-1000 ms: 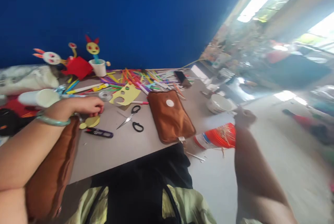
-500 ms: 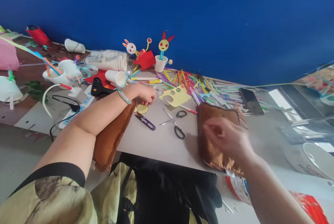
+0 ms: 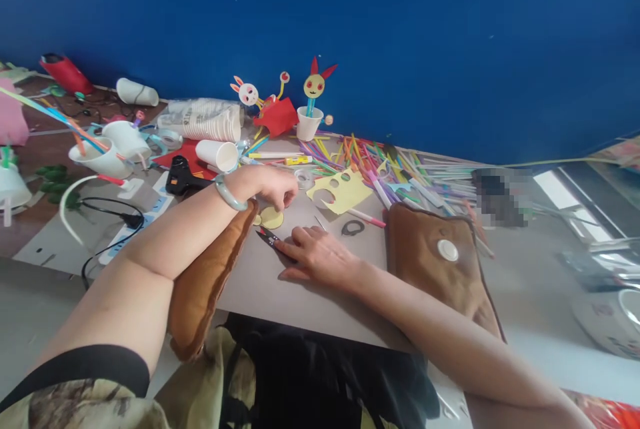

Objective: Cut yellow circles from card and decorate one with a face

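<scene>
My left hand (image 3: 274,187), with a bracelet at its wrist, is closed with curled fingers just above the yellow paper circles (image 3: 273,218); whatever its fingertips may hold is hidden. Below it, my right hand (image 3: 320,254) lies palm down on the table, thumb apart from the stretched index finger. That finger touches the thread snips (image 3: 269,236), whose handle is mostly covered. Scissors (image 3: 353,227) are partly hidden behind the same hand, one black loop showing. A yellow sheet with cut-out holes (image 3: 343,190) lies just beyond.
Brown plush pouches, one under my left forearm (image 3: 210,282) and one at right (image 3: 435,256), flank the work spot. Coloured sticks (image 3: 370,156) and pens pile along the blue wall. A glue gun (image 3: 183,177), power strip (image 3: 163,206), paper cups (image 3: 220,154) and rabbit figures (image 3: 314,86) stand around.
My right hand has moved left from above the right pouch down to the thread snips, covering most of the scissors. The left hand stays near the yellow circles, its fingers tipped further down.
</scene>
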Available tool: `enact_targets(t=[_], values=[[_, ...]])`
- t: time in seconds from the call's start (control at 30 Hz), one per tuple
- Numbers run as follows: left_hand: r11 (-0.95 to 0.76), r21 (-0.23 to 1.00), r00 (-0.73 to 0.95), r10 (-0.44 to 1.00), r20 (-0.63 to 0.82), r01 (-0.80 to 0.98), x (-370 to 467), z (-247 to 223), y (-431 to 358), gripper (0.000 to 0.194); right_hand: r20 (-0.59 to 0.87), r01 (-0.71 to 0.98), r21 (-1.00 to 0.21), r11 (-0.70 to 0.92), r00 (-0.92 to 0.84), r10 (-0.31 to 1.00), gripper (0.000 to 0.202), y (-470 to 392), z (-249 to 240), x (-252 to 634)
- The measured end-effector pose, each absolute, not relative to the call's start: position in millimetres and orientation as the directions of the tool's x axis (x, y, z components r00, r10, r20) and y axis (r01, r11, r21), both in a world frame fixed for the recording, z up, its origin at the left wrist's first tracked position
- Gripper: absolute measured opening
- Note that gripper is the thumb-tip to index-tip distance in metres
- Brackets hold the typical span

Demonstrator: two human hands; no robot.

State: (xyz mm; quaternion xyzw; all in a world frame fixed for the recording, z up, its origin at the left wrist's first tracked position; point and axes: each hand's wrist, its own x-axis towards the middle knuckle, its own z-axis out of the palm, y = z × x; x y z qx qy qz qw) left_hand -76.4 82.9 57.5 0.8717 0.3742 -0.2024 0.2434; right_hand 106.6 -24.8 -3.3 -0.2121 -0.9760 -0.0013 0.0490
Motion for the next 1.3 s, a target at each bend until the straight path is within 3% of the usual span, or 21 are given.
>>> enact_targets(t=[0.47, 0.73, 0.9, 1.3], values=[[-0.562, 0.225, 0.572, 0.577, -0.583, 0.796, -72, 54, 75, 0.028, 0.239, 0.416, -0.104, 0.903, -0.871, 0.429, 0.032, -34, -20, 112], [-0.546, 0.222, 0.550, 0.565, -0.615, 0.808, -68, 56, 73, 0.030, 0.263, 0.499, -0.136, 0.856, -0.815, 0.516, 0.018, -33, -22, 114], [-0.541, 0.233, 0.552, 0.556, -0.622, 0.808, -68, 56, 75, 0.025, 0.243, 0.533, -0.180, 0.827, -0.790, 0.562, 0.015, -34, -20, 114], [-0.541, 0.226, 0.544, 0.549, -0.635, 0.810, -70, 58, 75, 0.019, 0.204, 0.512, -0.106, 0.852, -0.827, 0.523, 0.019, -35, -21, 114]])
